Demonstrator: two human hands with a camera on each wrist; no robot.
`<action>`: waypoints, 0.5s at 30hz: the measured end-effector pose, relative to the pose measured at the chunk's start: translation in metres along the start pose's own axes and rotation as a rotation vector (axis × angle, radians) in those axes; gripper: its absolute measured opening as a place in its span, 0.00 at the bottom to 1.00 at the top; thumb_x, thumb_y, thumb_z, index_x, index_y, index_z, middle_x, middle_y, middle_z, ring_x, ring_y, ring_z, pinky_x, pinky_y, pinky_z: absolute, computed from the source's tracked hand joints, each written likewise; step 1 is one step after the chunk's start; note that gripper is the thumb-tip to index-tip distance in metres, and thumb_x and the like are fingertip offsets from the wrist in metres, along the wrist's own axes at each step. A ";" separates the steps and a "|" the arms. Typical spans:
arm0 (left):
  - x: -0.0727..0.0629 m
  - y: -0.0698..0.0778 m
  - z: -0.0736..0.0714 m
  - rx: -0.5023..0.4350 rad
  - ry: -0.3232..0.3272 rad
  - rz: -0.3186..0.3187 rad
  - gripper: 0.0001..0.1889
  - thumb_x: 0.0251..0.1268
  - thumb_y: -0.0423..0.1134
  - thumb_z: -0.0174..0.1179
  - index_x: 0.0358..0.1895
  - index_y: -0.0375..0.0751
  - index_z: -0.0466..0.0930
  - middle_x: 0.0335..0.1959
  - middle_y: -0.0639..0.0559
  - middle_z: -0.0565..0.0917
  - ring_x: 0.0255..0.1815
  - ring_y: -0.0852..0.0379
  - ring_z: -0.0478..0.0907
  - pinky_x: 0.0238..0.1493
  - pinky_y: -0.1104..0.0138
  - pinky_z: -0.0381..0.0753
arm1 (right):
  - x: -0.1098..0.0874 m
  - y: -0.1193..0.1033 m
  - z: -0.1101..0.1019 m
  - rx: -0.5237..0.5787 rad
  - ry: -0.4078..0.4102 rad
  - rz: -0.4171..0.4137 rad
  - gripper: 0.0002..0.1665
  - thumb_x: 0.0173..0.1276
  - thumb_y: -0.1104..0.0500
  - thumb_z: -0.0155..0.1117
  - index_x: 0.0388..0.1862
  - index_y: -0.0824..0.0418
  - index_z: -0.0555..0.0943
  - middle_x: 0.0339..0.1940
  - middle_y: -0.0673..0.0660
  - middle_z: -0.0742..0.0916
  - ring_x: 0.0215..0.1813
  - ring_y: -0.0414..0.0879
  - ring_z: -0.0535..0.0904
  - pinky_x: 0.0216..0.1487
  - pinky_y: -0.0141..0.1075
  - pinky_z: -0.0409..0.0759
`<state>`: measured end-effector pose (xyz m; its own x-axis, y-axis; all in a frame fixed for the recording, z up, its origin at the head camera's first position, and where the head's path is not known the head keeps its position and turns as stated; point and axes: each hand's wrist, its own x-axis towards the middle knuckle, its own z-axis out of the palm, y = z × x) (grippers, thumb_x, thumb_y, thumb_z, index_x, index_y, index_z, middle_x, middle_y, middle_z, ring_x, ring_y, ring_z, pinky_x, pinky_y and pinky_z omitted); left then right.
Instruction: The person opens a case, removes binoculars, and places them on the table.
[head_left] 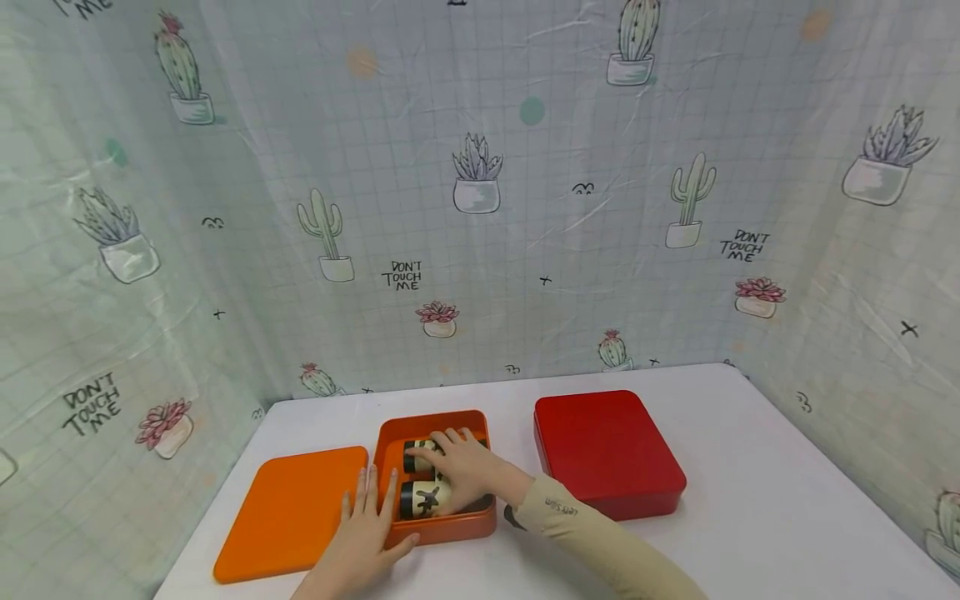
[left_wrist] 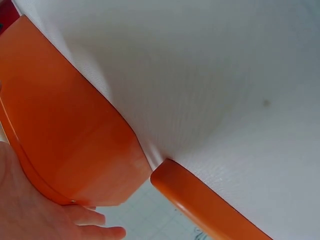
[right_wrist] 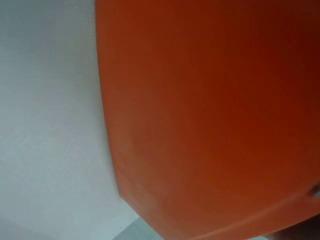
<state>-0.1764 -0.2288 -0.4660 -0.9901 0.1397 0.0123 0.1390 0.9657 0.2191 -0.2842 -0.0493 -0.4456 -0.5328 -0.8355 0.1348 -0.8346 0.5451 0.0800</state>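
Observation:
In the head view an open orange box [head_left: 442,530] holds cream cylinders with dark blotches and black ends. One cylinder [head_left: 420,456] lies toward the back and another [head_left: 424,500] toward the front. My right hand [head_left: 471,468] reaches into the box from the right, its fingers spread over the cylinders and its palm hiding their right parts; whether it grips one I cannot tell. At the box's left side rests my left hand [head_left: 362,527], fingers straight and pointing away, fingertips over the rim. The left wrist view shows this hand [left_wrist: 35,200] against the box's outer wall [left_wrist: 75,125].
A flat orange lid [head_left: 296,512] lies on the white table [head_left: 750,500] just left of the box. Right of the box stands a closed red box [head_left: 609,450], close to the right forearm. A patterned curtain [head_left: 525,233] encloses the table's back and sides.

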 end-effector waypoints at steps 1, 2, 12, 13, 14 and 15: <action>0.000 0.000 0.000 -0.003 -0.001 0.001 0.52 0.49 0.68 0.51 0.69 0.35 0.44 0.70 0.31 0.39 0.69 0.33 0.33 0.61 0.34 0.40 | 0.000 0.000 -0.001 0.000 -0.002 -0.001 0.57 0.41 0.27 0.61 0.69 0.39 0.49 0.63 0.53 0.67 0.60 0.48 0.65 0.61 0.50 0.65; 0.000 0.000 0.001 -0.003 -0.003 -0.001 0.52 0.49 0.68 0.51 0.69 0.35 0.44 0.70 0.31 0.38 0.69 0.33 0.33 0.61 0.34 0.40 | 0.000 -0.001 -0.001 -0.003 -0.007 -0.001 0.57 0.41 0.27 0.61 0.69 0.39 0.49 0.63 0.53 0.67 0.60 0.48 0.65 0.61 0.50 0.65; 0.001 -0.002 0.003 0.016 0.015 0.007 0.52 0.49 0.68 0.51 0.69 0.34 0.43 0.70 0.31 0.38 0.69 0.33 0.34 0.61 0.34 0.41 | 0.003 0.000 -0.010 -0.021 -0.011 0.010 0.58 0.40 0.28 0.62 0.69 0.39 0.48 0.64 0.56 0.65 0.64 0.52 0.63 0.63 0.53 0.62; 0.001 -0.002 0.003 0.018 0.017 0.006 0.52 0.49 0.68 0.51 0.69 0.35 0.43 0.70 0.31 0.39 0.69 0.33 0.34 0.61 0.34 0.41 | 0.003 0.000 -0.011 -0.025 -0.014 0.012 0.59 0.40 0.27 0.62 0.69 0.38 0.48 0.65 0.56 0.65 0.64 0.52 0.63 0.63 0.53 0.62; 0.001 -0.002 0.003 0.019 0.017 0.004 0.52 0.49 0.68 0.51 0.69 0.35 0.43 0.70 0.31 0.39 0.69 0.33 0.34 0.61 0.34 0.41 | 0.003 0.000 -0.012 -0.024 -0.017 0.014 0.59 0.40 0.27 0.62 0.69 0.38 0.47 0.65 0.57 0.65 0.64 0.52 0.62 0.63 0.53 0.61; 0.001 -0.002 0.003 0.019 0.018 0.004 0.52 0.49 0.68 0.51 0.69 0.35 0.43 0.70 0.31 0.39 0.69 0.33 0.34 0.61 0.34 0.41 | 0.003 0.000 -0.014 -0.021 -0.019 0.018 0.59 0.40 0.27 0.62 0.69 0.38 0.47 0.65 0.57 0.64 0.64 0.53 0.62 0.63 0.53 0.61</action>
<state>-0.1779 -0.2300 -0.4697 -0.9898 0.1394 0.0307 0.1427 0.9692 0.2009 -0.2839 -0.0513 -0.4314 -0.5501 -0.8268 0.1178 -0.8219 0.5609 0.0989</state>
